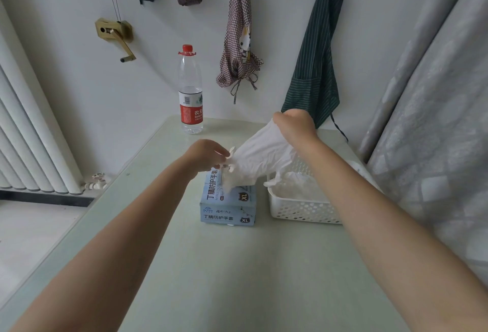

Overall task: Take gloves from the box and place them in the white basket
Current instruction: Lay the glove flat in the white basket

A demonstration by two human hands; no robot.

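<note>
A light blue glove box lies on the table, with glove material sticking out of its top slot. A white glove is stretched in the air between both hands, above the box. My right hand grips its cuff high over the white basket's far end. My left hand pinches the glove's finger end just above the box. The white perforated basket stands right of the box and holds crumpled white gloves.
A water bottle with a red cap stands at the table's far edge. Aprons and bags hang on the wall behind. A radiator is at the left, a curtain at the right.
</note>
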